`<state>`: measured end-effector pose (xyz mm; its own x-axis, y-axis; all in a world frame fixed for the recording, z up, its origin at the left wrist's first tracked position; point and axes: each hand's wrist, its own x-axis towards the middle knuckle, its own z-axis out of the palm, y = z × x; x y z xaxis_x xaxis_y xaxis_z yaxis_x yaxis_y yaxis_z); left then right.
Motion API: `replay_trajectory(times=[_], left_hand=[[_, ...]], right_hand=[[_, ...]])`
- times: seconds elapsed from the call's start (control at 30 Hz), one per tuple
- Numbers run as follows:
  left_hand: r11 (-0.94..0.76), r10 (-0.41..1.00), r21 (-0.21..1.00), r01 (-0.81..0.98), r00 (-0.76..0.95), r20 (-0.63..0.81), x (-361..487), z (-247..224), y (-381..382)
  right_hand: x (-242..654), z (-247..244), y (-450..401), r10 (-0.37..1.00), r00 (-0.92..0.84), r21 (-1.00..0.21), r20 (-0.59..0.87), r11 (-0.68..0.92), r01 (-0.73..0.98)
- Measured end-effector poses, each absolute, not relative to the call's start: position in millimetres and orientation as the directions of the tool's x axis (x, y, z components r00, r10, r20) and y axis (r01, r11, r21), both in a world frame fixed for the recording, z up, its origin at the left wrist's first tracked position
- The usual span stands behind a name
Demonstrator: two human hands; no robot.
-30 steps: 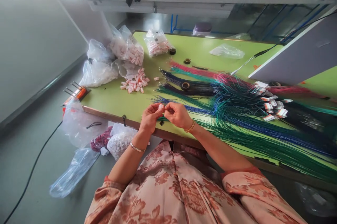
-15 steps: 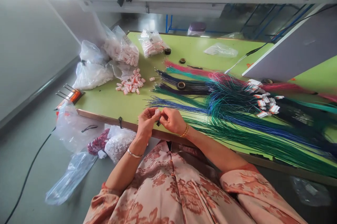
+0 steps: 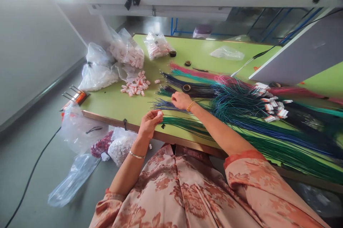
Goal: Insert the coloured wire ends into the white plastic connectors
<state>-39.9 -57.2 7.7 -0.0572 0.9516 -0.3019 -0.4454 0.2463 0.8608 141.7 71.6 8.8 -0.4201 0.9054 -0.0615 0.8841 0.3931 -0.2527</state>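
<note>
I have the small white-and-pink connector housing point(image 3: 160, 113) at the near edge of the tabletop point(image 3: 112, 103), pinched between the thumb and fingers of my left hand point(image 3: 149, 122). My right hand point(image 3: 181, 100) is apart from it, over the loose ends of the blue wires point(image 3: 163, 104); its fingers are bent inward, but I can't tell whether they grip a wire.

For good control, I'd judge a light pinch on the housing's sides best, leaving its openings uncovered and facing the right hand. A wire wants holding close behind its metal tip, since a long free end would bend. Taking one strand alone matters too: the ends fan out and overlap, so neighbours could drag along.

The green wires point(image 3: 182, 121) run just beside the left hand and under my right forearm, where a sleeve or wrist could sweep them. A roll of tape point(image 3: 187, 87) sits on the dark wires point(image 3: 175, 80) just beyond the right hand, an obstacle on that side. Farther out, loose housings point(image 3: 135, 85) lie heaped in front of plastic bags point(image 3: 125, 51), and a cluster of wired connectors point(image 3: 272, 104) rests on the tangle at right.
</note>
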Motion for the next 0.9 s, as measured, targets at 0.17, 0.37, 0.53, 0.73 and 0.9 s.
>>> replay_trajectory(times=[0.17,0.37,0.53,0.73,0.9], left_hand=[[0.252,0.951,0.858,-0.448,-0.051,-0.306,-41.0,5.0,-56.3],[0.26,0.949,0.842,-0.473,-0.035,-0.313,-36.4,5.3,-56.6],[0.231,0.958,0.811,-0.537,-0.021,-0.287,-32.2,8.2,-57.5],[0.186,0.973,0.744,-0.642,0.017,-0.228,-32.4,11.5,-54.0],[0.221,0.962,0.654,-0.724,0.054,-0.267,-30.0,15.2,-46.9]], right_hand=[[143.9,10.9,69.4,0.884,-0.467,-0.339,-0.028,0.431,0.836],[115.6,27.9,66.7,0.844,-0.533,-0.621,0.06,0.45,0.642],[81.8,46.1,60.2,0.811,-0.565,-0.782,0.151,0.448,0.433],[93.9,54.9,38.6,0.828,-0.519,-0.876,0.21,0.395,0.275],[122.0,49.1,12.5,0.882,-0.432,-0.914,0.187,0.318,0.252]])
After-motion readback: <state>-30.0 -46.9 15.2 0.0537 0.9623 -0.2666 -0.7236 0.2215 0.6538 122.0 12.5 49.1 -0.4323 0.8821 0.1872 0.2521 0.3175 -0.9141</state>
